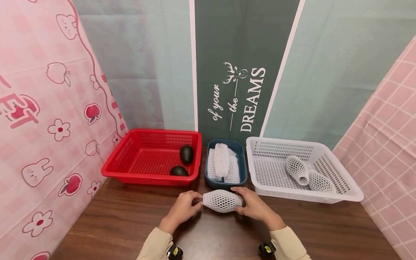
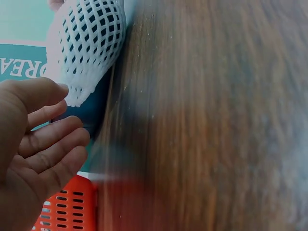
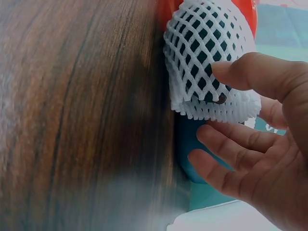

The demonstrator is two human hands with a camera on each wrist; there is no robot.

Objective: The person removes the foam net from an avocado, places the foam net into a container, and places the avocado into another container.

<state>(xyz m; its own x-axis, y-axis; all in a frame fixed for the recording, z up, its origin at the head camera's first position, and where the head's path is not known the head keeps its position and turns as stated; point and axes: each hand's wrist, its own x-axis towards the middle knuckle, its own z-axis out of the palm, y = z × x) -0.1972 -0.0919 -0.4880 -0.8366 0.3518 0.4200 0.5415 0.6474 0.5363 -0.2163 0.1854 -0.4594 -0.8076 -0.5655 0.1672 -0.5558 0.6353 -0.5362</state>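
A white foam net sleeve (image 1: 222,201) lies across the front of the blue bin, a dark avocado (image 3: 202,38) showing through its mesh. My left hand (image 1: 184,208) pinches the sleeve's narrow left end between thumb and index finger, the other fingers loosely bent below it. At the wider right end, my right hand (image 1: 255,206) holds the sleeve with its thumb on the near side and index finger behind. In the right wrist view the avocado's brown stem end (image 3: 221,99) peeks out near the sleeve's opening.
To the left, a red basket (image 1: 112,169) holds two bare avocados (image 1: 186,155). A blue bin (image 1: 242,159) behind my hands contains several empty foam nets (image 1: 221,159). The white basket (image 1: 352,193) on the right has two netted avocados (image 1: 297,169). Everything stands on a wooden table (image 1: 107,224).
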